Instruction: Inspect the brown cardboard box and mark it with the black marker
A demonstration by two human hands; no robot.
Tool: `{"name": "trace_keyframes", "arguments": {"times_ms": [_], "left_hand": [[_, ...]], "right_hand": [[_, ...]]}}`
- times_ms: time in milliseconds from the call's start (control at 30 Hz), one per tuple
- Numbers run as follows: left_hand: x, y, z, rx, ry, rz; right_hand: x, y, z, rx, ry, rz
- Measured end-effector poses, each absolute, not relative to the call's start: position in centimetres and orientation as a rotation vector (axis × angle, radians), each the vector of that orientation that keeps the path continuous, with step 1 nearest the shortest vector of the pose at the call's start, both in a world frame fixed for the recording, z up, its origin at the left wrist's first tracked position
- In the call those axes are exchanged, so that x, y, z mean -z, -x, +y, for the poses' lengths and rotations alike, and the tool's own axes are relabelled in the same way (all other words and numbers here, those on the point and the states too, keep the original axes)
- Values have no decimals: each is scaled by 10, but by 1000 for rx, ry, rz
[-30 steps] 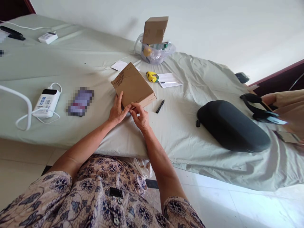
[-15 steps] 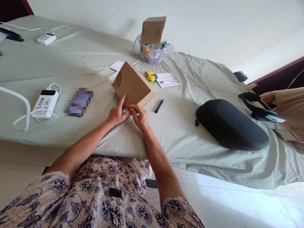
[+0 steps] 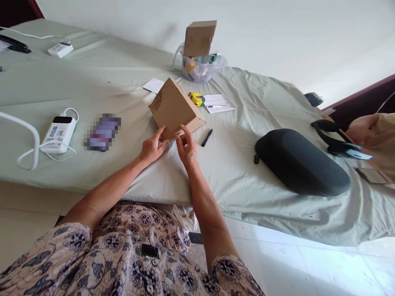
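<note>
My left hand (image 3: 151, 149) and my right hand (image 3: 187, 149) are both at the near bottom edge of a flat brown cardboard box (image 3: 175, 109). My left fingers (image 3: 160, 133) are stretched out and press against the near left side of the box. My right fingers (image 3: 185, 130) are half curled and touch the near right corner from below. Neither hand is closed all the way around the box; they only prop it.

The box sits right past my fingers, tipped up on its near edge, so its big flat face leans toward me. Its long side runs from my fingers up and away to the left. Both hands are just as close to it, one on each side of the near edge.

It rests on a bed with a pale green sheet (image 3: 101, 86). Just right of my right hand lies a black pen (image 3: 207, 137). Further right is a big black case (image 3: 302, 162). Past the box are a yellow tape measure (image 3: 196, 99), some papers (image 3: 219, 102) and a clear bowl (image 3: 200, 68) with a small box (image 3: 200, 38) on top. Left of my left hand are a phone (image 3: 103, 131) and a white power bank (image 3: 59, 133) with its cable. Far to the right, I can see another person's arm (image 3: 368, 128).
</note>
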State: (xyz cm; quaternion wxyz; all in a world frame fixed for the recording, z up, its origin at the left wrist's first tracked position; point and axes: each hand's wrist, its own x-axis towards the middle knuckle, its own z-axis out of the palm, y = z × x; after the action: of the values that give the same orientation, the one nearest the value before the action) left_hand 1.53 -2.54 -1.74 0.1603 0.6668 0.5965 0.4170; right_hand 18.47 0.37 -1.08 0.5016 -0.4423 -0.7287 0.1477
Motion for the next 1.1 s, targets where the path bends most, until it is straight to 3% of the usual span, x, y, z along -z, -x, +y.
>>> {"name": "trace_keyframes", "arguments": {"times_ms": [300,667,833,1100], "left_hand": [[22,-17,-24,-1197,-1883,1752],[12,-10,-24,-1341,-1929,1886],[11,-12,-21,-1563,-1990,1654],[15,-9,-14,-1595,-2038,1583]], "right_hand": [[-9,-211,23,127,1195,-1610],[-16,-180,1,42,1148,-1963],[-15,-166,-12,193,1096,-2003],[-10,-165,-10,465,1057,-1933]]}}
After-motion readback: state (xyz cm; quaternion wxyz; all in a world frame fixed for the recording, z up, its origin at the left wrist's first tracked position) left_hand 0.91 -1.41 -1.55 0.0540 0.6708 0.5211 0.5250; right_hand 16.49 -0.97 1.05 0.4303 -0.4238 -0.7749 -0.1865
